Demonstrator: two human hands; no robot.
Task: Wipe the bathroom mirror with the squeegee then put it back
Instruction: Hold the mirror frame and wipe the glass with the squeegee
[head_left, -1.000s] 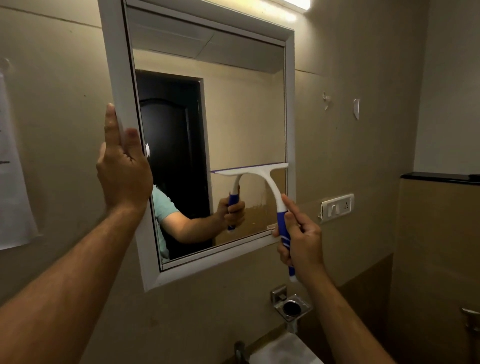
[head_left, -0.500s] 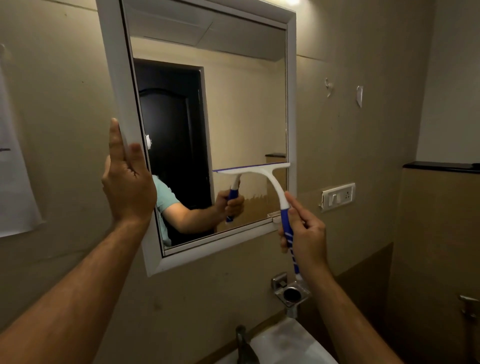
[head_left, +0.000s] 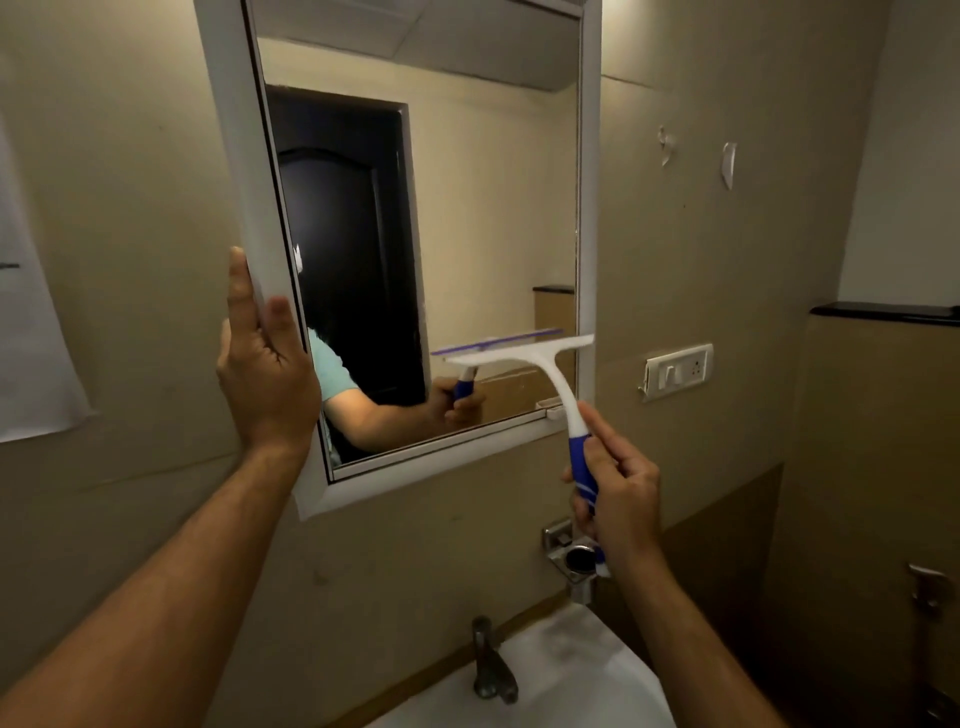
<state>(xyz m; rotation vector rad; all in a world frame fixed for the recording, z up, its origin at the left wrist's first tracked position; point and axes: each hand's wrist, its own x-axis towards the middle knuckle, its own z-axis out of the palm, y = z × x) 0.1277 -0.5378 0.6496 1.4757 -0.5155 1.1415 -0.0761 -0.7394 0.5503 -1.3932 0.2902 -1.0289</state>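
The beige wall (head_left: 156, 156) fills most of what I see, and on it hangs the mirror (head_left: 493, 208) in its white frame, the top of the frame cut off above. In the glass a dark doorway shows, along with a sleeve and an arm holding the tool; the rest of the person is hidden by the frame's left side. Below, the white sink (head_left: 545, 686) is cut off at the bottom edge, with a dark tap (head_left: 491, 662) standing on it. The left hand (head_left: 265, 374) lies against the frame's left side, fingers straight and flat on it. The right hand (head_left: 621, 488) grips the blue handle of the squeegee (head_left: 524, 358), fingers curled round it, forefinger stretched up the neck. The blade sits low on the right of the glass; I cannot tell whether it touches. A metal holder (head_left: 571, 553) on the wall is partly hidden behind that hand. A switch plate (head_left: 675, 370) sits right of the mirror.
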